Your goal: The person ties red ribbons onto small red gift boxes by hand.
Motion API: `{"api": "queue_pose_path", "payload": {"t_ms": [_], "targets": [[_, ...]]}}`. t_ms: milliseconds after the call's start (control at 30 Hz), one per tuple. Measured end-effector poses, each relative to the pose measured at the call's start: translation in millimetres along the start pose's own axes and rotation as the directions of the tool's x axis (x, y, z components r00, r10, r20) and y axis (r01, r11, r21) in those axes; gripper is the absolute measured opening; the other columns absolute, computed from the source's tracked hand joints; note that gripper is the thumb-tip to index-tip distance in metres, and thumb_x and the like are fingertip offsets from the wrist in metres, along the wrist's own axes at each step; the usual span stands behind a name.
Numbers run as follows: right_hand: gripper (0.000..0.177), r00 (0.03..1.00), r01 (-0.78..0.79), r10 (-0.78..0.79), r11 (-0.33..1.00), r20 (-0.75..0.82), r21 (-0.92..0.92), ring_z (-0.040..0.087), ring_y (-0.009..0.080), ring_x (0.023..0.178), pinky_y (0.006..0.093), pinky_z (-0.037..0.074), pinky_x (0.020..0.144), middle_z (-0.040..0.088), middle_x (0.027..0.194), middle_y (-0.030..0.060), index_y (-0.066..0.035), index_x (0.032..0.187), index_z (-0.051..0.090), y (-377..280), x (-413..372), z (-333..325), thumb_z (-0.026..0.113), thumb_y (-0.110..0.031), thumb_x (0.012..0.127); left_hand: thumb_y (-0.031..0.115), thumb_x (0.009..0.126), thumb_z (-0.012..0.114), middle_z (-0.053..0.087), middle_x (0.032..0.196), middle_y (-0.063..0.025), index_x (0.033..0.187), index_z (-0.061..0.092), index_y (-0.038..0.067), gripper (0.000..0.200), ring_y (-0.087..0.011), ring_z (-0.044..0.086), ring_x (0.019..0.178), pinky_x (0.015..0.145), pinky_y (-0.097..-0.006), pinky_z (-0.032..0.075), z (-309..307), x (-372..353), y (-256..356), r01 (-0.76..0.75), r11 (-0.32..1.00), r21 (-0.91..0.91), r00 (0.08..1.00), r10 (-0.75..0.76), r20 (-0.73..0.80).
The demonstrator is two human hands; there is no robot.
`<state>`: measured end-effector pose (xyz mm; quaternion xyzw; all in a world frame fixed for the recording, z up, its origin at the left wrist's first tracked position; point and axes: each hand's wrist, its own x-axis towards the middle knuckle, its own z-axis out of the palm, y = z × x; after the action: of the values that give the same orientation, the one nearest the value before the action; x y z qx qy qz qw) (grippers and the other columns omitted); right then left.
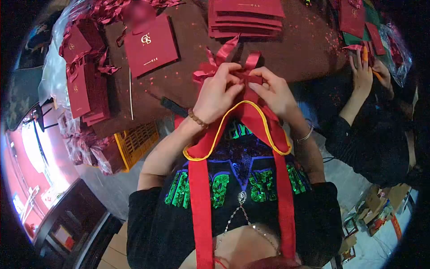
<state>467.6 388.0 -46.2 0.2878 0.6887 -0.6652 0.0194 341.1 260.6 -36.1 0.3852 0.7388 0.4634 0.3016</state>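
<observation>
At the table's near edge, my left hand (217, 94) and my right hand (274, 93) are close together, fingers pinched on a dark red ribbon (252, 79) between them. Glossy ribbon loops and tails (227, 50) rise just beyond my fingers. Whatever lies beneath the ribbon is mostly hidden by my hands and the red apron (199, 179) with yellow trim. Left of my hands, a dark red gift bag (154, 51) with gold lettering lies on the table. Past them is a stack of flat dark red bags (246, 18).
Several red bags (78, 92) with ribbons stand at the table's left, above a yellow crate (136, 143). On the right, a co-worker's hands (363, 80) are near an orange tool (365, 56) and more red bags (351, 20). Small red scraps dot the brown tabletop (192, 31).
</observation>
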Motion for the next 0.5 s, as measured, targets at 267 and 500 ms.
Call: {"api": "queue_pose_path", "payload": {"t_ms": [267,500], "targets": [[0.016,0.994,0.100,-0.098,0.995,0.055,-0.026,0.041,-0.0007,0.059,0.0163,0.033,0.052,0.048,0.068,-0.0059,-0.003,0.098,0.055,-3.2,-0.6,-0.7,0.058,-0.008,0.084,0.017,0.065,0.068,0.050,0.066,-0.0036,0.076,0.055,0.013,0.017,-0.0218,0.053,0.068,0.063,-0.0351,0.038,-16.1,2.8,7.0,-0.319,0.674,0.666,0.917,0.398,0.037],[0.016,0.954,0.294,-0.300,0.933,0.004,-0.207,0.052,0.0081,0.069,0.0225,0.042,0.063,0.056,0.083,0.0040,0.000,0.096,0.057,-1.4,-0.6,3.6,0.059,-0.009,0.083,0.027,0.078,0.061,0.058,0.073,-0.0055,0.081,0.064,0.013,0.015,-0.0231,0.054,0.080,0.072,-0.0414,0.034,-45.9,25.3,4.2,-0.289,0.828,0.480,0.945,0.167,0.281]]}}
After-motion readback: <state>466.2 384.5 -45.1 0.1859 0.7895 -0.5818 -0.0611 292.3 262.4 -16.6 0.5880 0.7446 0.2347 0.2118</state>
